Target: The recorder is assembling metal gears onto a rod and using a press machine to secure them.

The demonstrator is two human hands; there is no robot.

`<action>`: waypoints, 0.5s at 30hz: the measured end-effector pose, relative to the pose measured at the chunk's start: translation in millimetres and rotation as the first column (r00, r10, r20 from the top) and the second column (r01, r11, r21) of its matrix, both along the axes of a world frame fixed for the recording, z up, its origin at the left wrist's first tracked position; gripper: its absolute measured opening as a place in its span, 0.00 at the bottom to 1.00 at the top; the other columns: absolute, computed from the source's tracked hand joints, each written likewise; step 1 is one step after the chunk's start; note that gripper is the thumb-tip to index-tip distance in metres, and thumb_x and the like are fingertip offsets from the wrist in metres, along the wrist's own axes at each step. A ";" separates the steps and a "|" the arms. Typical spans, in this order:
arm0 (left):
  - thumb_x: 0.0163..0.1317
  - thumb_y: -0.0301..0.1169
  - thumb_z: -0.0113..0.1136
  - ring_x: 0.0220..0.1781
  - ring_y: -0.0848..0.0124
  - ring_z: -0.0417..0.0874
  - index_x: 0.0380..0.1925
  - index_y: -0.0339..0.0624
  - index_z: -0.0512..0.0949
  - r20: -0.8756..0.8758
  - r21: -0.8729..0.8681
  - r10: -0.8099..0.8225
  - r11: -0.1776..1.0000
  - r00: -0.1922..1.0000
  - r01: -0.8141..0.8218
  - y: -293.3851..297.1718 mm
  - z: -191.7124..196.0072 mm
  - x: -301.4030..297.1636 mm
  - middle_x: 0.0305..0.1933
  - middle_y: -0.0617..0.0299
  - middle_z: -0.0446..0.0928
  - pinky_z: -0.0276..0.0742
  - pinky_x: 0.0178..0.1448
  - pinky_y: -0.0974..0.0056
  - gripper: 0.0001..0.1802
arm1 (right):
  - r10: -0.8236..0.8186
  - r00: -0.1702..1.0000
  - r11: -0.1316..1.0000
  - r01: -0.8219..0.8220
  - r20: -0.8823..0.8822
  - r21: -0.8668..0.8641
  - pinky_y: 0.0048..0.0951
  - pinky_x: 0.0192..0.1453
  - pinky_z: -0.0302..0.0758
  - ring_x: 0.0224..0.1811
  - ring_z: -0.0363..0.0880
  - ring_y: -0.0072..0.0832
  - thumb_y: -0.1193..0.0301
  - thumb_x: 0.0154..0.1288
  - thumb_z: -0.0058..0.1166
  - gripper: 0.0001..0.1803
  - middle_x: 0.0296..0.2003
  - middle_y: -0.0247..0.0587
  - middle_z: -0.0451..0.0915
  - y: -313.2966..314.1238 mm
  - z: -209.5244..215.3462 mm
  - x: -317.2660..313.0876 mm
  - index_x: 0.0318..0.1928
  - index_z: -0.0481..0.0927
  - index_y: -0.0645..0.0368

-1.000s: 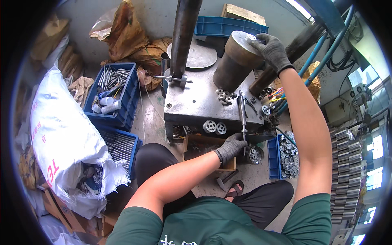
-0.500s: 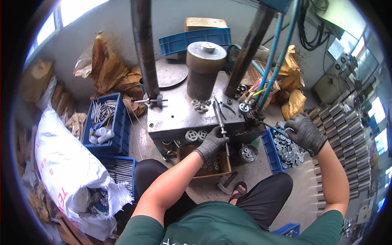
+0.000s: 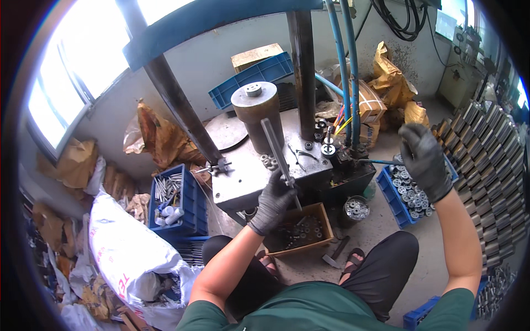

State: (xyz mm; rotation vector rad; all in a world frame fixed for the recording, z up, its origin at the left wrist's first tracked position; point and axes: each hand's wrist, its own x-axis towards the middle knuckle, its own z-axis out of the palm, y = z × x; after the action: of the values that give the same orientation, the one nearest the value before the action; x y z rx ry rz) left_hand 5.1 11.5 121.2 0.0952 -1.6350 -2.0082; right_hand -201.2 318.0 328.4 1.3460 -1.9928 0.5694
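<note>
Grey steel, slender and straight: long collared rod [image 3: 275, 146] in the grey-gloved left hand [image 3: 273, 199], tilted, nearer the wearer than the thick dark metal cylinder [image 3: 255, 110]. Fingers wrapped round it low, by the collar. Judged stiff, fairly weighty for its width, not fragile; smooth, so apt to slip if oily. Best held by the collar, though the long upper end may tip.

Grey-gloved right hand [image 3: 426, 163] well right of the cylinder, fingers curled; cannot tell whether it holds anything. Blue plastic crate [image 3: 388, 201] of pale metal discs [image 3: 411, 197] near it.

Surface: scuffed grey metal worktop [image 3: 237, 179] under the cylinder; small metal rings [image 3: 269, 161] at its foot, dark-handled pliers [image 3: 302, 156] to its right.

Room: pale wall [image 3: 193, 80] behind the cylinder, bright window [image 3: 83, 66] far left, stacked metal tubes [image 3: 486, 179] far right.
</note>
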 end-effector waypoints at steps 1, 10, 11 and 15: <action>0.66 0.20 0.66 0.48 0.64 0.85 0.73 0.41 0.60 -0.035 -0.025 0.024 0.999 0.999 -0.025 -14.0 3.6 -5.8 0.51 0.57 0.76 0.86 0.54 0.57 0.38 | 0.018 1.000 0.999 -0.019 -0.016 -0.040 0.42 0.52 0.82 0.46 0.84 0.49 0.77 0.64 0.62 0.13 0.48 0.53 0.83 -9.7 9.2 -6.8 0.49 0.83 0.62; 0.70 0.17 0.56 0.45 0.61 0.87 0.54 0.34 0.65 -0.416 -0.311 0.250 0.864 0.874 -0.395 -116.1 180.8 -72.7 0.42 0.53 0.78 0.89 0.49 0.58 0.16 | -0.279 0.940 0.957 0.289 0.198 -0.025 0.45 0.65 0.78 0.57 0.84 0.50 0.38 0.70 0.54 0.39 0.56 0.58 0.82 -70.7 36.3 -79.6 0.64 0.79 0.59; 0.70 0.16 0.55 0.46 0.61 0.87 0.53 0.35 0.64 -0.481 -0.311 0.305 0.817 0.822 -0.486 -131.7 187.9 -88.9 0.42 0.53 0.78 0.90 0.49 0.58 0.15 | -0.278 0.932 0.958 0.288 0.231 -0.009 0.46 0.66 0.77 0.57 0.84 0.50 0.33 0.68 0.51 0.44 0.56 0.59 0.82 -73.9 38.0 -83.4 0.65 0.78 0.59; 0.69 0.12 0.55 0.38 0.67 0.83 0.51 0.41 0.65 -0.489 -0.223 0.436 0.775 0.756 -0.592 -184.8 206.8 -133.4 0.41 0.60 0.72 0.90 0.47 0.60 0.17 | -0.338 0.880 0.941 0.318 0.333 0.115 0.45 0.65 0.78 0.56 0.85 0.48 0.35 0.69 0.51 0.42 0.51 0.59 0.85 -79.2 44.6 -92.4 0.63 0.80 0.61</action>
State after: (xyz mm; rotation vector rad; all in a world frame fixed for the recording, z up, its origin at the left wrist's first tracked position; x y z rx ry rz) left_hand -128.3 -173.3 328.0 -0.0101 -1.4628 -1.1721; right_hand -293.6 238.8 373.0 0.9485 -2.4776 0.6252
